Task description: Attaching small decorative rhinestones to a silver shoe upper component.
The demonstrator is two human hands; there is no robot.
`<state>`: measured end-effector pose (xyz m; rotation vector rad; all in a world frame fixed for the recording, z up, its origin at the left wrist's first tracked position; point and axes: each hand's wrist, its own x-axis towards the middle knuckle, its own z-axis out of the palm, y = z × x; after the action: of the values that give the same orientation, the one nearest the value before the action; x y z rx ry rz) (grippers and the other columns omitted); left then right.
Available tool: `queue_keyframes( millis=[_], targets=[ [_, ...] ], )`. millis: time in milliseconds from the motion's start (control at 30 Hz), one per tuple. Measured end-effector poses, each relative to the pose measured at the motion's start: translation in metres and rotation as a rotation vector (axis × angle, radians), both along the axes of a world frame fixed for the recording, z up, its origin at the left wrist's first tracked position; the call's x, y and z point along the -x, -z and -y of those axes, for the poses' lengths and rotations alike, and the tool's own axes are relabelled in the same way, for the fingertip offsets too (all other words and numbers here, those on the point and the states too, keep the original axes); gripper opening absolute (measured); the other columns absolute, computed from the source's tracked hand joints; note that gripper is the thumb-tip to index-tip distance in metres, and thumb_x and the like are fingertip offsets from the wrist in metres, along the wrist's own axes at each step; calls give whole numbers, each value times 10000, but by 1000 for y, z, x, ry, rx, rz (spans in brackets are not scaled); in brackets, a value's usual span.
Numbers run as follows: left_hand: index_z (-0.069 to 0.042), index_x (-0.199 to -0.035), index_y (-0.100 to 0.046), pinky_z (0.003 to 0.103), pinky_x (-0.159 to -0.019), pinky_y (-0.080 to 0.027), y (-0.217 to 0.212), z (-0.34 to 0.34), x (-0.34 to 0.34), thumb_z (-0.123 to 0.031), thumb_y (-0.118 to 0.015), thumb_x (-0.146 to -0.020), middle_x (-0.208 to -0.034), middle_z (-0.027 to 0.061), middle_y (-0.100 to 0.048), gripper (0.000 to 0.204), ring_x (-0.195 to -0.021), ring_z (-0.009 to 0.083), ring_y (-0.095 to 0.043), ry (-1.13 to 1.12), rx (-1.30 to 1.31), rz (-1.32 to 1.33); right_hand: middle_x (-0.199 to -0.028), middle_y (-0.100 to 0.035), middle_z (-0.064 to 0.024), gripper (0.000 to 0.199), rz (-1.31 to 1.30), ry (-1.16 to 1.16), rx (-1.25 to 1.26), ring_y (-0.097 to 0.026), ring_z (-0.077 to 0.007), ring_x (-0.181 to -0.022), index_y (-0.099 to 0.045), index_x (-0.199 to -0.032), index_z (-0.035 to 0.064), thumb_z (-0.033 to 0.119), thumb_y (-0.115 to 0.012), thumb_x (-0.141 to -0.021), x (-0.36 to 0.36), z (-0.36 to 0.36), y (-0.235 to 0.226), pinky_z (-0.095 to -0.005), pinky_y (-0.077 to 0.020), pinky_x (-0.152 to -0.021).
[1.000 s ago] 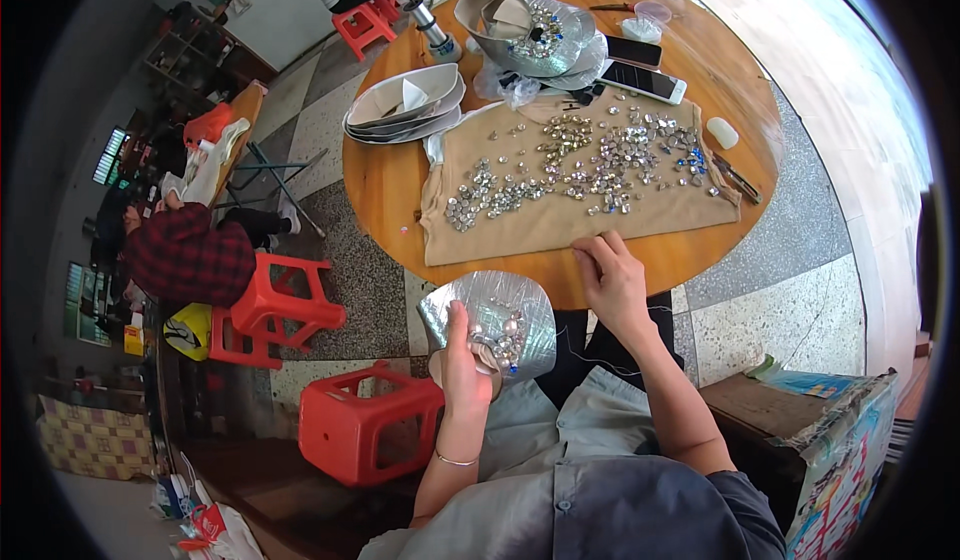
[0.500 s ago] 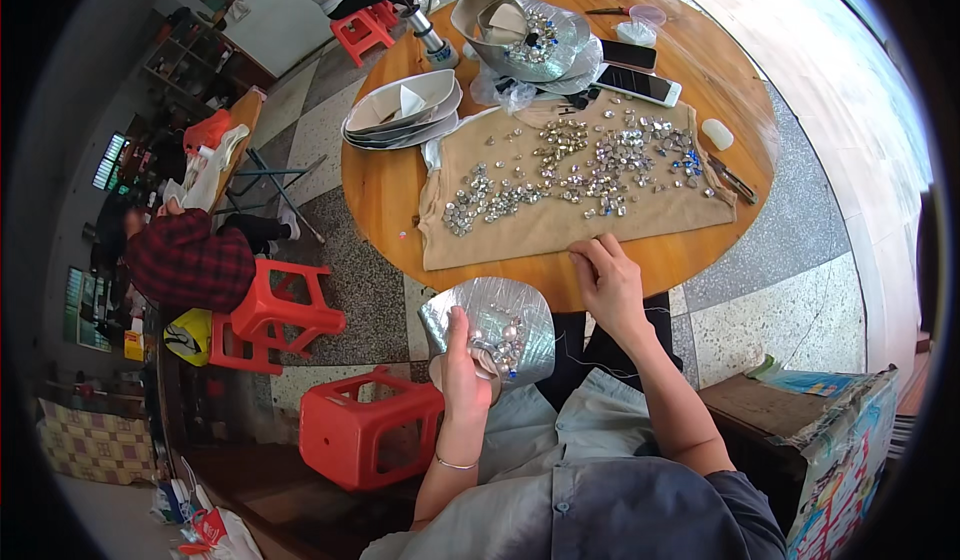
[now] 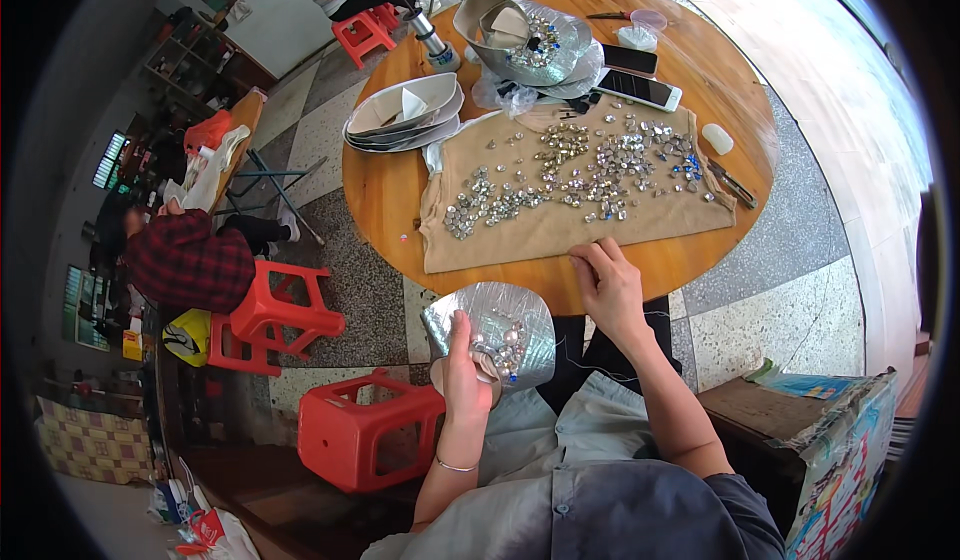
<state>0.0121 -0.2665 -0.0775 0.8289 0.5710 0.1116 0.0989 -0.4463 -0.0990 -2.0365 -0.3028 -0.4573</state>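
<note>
My left hand point(image 3: 466, 378) is closed around the lower left edge of a silver shoe upper point(image 3: 520, 310) with a beige lining, thumb on its shiny face. A cluster of pearls and clear and blue stones point(image 3: 508, 350) sits on that face. At the table's near edge, by the beige cloth point(image 3: 500, 250), my right hand point(image 3: 612, 285) is closed in a pinch; what its fingertips hold is too small to make out. A thin pale thread point(image 3: 600, 372) hangs loosely between the upper and my right forearm. Loose rhinestones and gold beads point(image 3: 565, 150) lie scattered over the cloth.
On the round wooden table point(image 3: 385, 205) are stacked silver uppers point(image 3: 400, 120), a beaded pile point(image 3: 560, 45), two phones point(image 3: 640, 88), snips point(image 3: 733, 182) and a white lump point(image 3: 717, 138). Red stools point(image 3: 345, 430) stand left, a carton point(image 3: 800, 420) right. Another person point(image 3: 190, 260) sits far left.
The silver upper has tilted very slightly in my left hand. My right hand keeps its place and its pinch at the table edge.
</note>
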Motion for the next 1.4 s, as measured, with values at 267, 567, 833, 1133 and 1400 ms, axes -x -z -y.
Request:
queue_keyframes(
  millis=[267,567,833,1133,1400],
  targets=[
    [-2,-1135,-513,350,-779,-521,3,-7,1,-321,-528,-906,-1048,102,-603,394,-907,204,-614,-4,0,-21,-730,-509,-80,65,-29,-33,-24,-533,-198,-587,-593,-879,31,28,-579,-816,2,1,-3,-289,-416,-528],
    [-49,-1054,-572,183,-488,-396,19,-23,0,-310,-533,-913,-877,-23,-588,299,-646,27,-531,45,-142,-131,-834,-544,50,76,-361,-163,-647,-489,-38,-734,-577,-943,63,94,-565,-875,-51,41,-51,-211,-422,-667],
    [-44,-1060,-583,167,-509,-383,40,-29,-29,-236,-556,-908,-894,-35,-584,247,-667,9,-514,109,-176,-135,-836,-537,35,172,-374,-82,-477,-507,-62,-772,-568,-1002,37,160,-561,-883,-157,63,-45,-222,-431,-698],
    [1,-1164,-518,282,-875,-420,55,-32,-41,-182,-553,-907,-1106,43,-553,317,-984,116,-520,82,-104,-137,-880,-604,-83,306,-86,56,51,-584,-177,-794,-553,-1016,7,251,-614,-842,-256,52,-29,-287,-463,-702],
    [2,-1152,-525,270,-848,-432,53,-35,-44,-174,-545,-910,-1089,38,-557,299,-960,107,-527,96,-123,-143,-891,-613,-118,499,-247,322,124,-596,-209,-792,-520,-1026,-8,360,-708,-747,-322,30,-25,-296,-466,-710]
  ],
)
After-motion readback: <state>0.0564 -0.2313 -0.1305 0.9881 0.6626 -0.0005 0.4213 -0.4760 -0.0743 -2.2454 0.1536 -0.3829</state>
